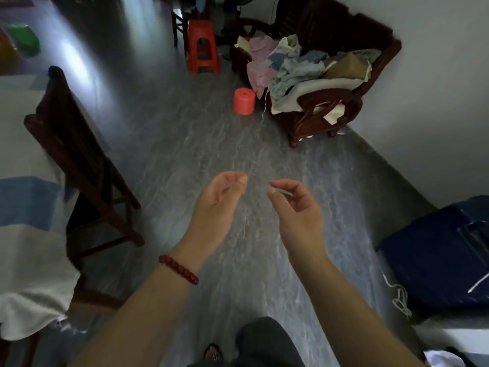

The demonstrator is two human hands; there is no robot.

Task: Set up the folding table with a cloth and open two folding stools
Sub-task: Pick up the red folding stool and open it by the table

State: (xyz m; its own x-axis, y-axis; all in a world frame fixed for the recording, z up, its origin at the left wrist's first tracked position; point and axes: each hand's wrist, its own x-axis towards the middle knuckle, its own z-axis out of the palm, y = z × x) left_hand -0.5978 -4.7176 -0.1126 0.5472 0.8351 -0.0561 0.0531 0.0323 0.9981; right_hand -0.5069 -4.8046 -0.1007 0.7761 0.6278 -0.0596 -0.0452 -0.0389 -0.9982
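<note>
the grey marbled floor [185, 144] fills the middle of the view, running from near to far between white walls. on the left, a white cloth with a blue band [23, 207] lies draped over a surface, and a dark wooden chair [79, 165] stands just beside it. far right, a dark wooden armchair [344, 102] against the wall holds a heap of mixed fabric pieces [296, 67]. on the near right lies a dark navy item with white edging [436, 255]; what it is cannot be told. far in the middle stands a red plastic stool [202, 46], and nearer, an orange spool [244, 100] sits on the floor close to the armchair. the left hand [219, 202], with a red bead bracelet [178, 268] on its wrist, and the right hand [296, 207] are raised side by side over the floor, apart, each with thumb and fingers narrowly pinched; whether they hold a fine thread cannot be told.
</note>
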